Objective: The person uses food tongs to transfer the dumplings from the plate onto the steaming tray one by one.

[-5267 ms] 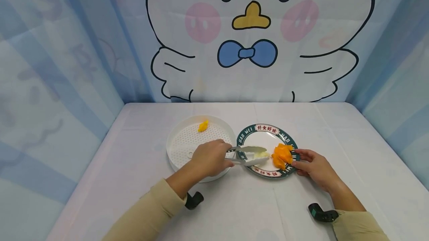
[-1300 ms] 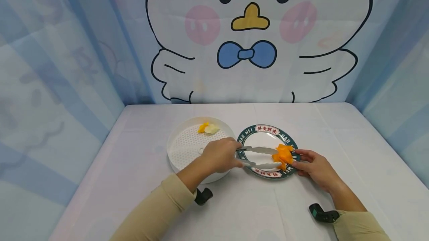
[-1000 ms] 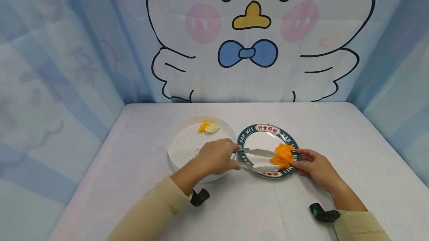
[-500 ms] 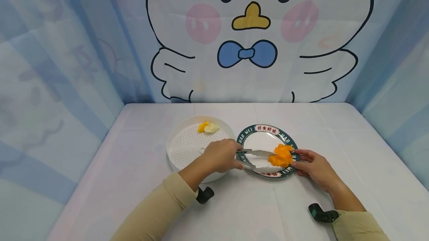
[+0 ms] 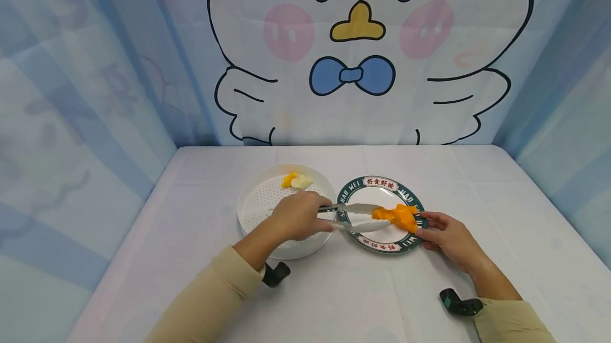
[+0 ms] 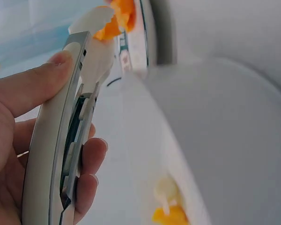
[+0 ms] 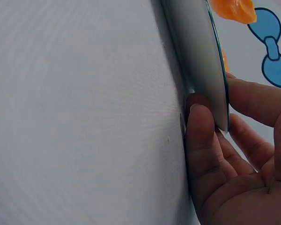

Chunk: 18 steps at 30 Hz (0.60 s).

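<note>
Fingers (image 6: 94, 154) of the left hand (image 5: 298, 217) curl round one arm of a pair of metal tongs (image 5: 360, 208) while the thumb presses the other, keeping the arms moderately apart. The tips straddle the left end of a heap of frilled orange pieces (image 5: 403, 218); whether they bite firmly, I cannot tell. The right hand (image 5: 446, 237) pinches the right rim of the green-bordered plate (image 5: 350, 194) where that heap lies, close to the plate's right edge.

To do this pick well, I would squeeze evenly, take only the left end, and lift gently so clinging pieces peel free; the right hand's hold should stop the plate sliding. The pieces look soft, so a hard pinch could crush them.

The heap's long axis runs roughly parallel to the desk's far edge, its narrow end toward the tongs. The tongs lie nearly along that line, tips pointing to the desk's right edge.

Left of the plate is a white perforated steamer tray (image 5: 255, 202), with a yellow piece (image 5: 288, 179) and a pale piece (image 5: 301, 181) touching near its far edge. Both vessels sit toward the middle of the white desk (image 5: 468, 184), short of its far edge.
</note>
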Tool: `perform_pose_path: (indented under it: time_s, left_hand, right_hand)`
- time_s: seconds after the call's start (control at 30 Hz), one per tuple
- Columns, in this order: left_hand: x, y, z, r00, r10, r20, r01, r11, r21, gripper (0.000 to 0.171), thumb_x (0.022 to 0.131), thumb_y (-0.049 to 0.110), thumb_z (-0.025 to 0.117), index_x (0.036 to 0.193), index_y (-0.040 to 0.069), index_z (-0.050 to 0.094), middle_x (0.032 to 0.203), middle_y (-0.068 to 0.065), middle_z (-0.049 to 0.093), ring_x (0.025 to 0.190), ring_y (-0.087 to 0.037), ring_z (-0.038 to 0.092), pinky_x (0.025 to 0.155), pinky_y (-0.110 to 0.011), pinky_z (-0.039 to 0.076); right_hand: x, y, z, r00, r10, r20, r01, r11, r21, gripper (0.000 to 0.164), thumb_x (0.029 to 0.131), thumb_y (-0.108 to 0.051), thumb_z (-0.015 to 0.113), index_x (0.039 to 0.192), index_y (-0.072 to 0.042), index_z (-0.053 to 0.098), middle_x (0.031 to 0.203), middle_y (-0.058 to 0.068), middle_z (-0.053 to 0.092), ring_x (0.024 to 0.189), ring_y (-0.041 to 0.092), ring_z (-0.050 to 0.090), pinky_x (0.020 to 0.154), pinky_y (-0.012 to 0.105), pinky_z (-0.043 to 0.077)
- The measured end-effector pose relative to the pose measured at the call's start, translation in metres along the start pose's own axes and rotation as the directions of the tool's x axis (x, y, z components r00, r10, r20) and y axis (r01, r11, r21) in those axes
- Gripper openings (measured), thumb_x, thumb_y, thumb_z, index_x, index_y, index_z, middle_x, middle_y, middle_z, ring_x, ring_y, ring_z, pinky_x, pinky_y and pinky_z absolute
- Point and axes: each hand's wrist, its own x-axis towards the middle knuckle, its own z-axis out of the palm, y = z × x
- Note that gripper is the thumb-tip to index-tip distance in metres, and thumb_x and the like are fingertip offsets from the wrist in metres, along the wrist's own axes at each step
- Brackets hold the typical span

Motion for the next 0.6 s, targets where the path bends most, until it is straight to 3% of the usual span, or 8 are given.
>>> perform_pose_path:
  time_s: [0.13,0.23,0.4,0.6]
  left_hand:
    - [-0.011,-0.017,-0.012,0.999,-0.027,-0.040,0.027,1.000,-0.008,0.052,0.086,0.039,0.080,0.130,0.014,0.068,0.118,0.000,0.070,0.094,-0.016,0.061,0.085,-0.039,0.051]
    - [-0.018,-0.032,-0.021,0.994,-0.085,-0.063,0.084,0.996,-0.018,0.054,0.086,0.038,0.081,0.131,0.014,0.067,0.120,-0.001,0.069,0.095,-0.018,0.060,0.083,-0.041,0.051]
    - [-0.029,-0.053,-0.032,0.975,-0.197,-0.104,0.198,0.980,-0.009,0.058,0.086,0.040,0.079,0.136,0.014,0.064,0.129,-0.006,0.065,0.100,-0.023,0.059,0.082,-0.044,0.050]
    - [-0.039,-0.071,-0.040,0.956,-0.255,-0.146,0.256,0.967,-0.012,0.060,0.087,0.038,0.079,0.138,0.011,0.061,0.136,-0.013,0.060,0.109,-0.028,0.059,0.083,-0.046,0.050]
  right_hand:
    - [0.000,-0.001,0.000,1.000,-0.004,-0.004,0.004,1.000,-0.009,0.068,0.097,-0.019,0.069,0.149,0.006,0.035,0.145,0.036,0.033,0.096,0.024,0.059,0.077,0.024,0.056]
    - [-0.001,-0.001,0.001,1.000,-0.005,-0.008,0.004,1.000,-0.013,0.067,0.097,-0.019,0.069,0.149,0.006,0.035,0.145,0.036,0.033,0.097,0.024,0.059,0.077,0.024,0.056]
    - [0.000,0.001,0.001,1.000,-0.012,-0.003,0.012,1.000,-0.003,0.067,0.097,-0.019,0.068,0.149,0.007,0.035,0.145,0.035,0.035,0.098,0.022,0.059,0.077,0.025,0.056]
    - [0.002,0.004,0.000,1.000,-0.028,0.005,0.028,0.999,0.019,0.067,0.097,-0.019,0.068,0.148,0.007,0.035,0.143,0.035,0.038,0.097,0.018,0.060,0.077,0.026,0.056]
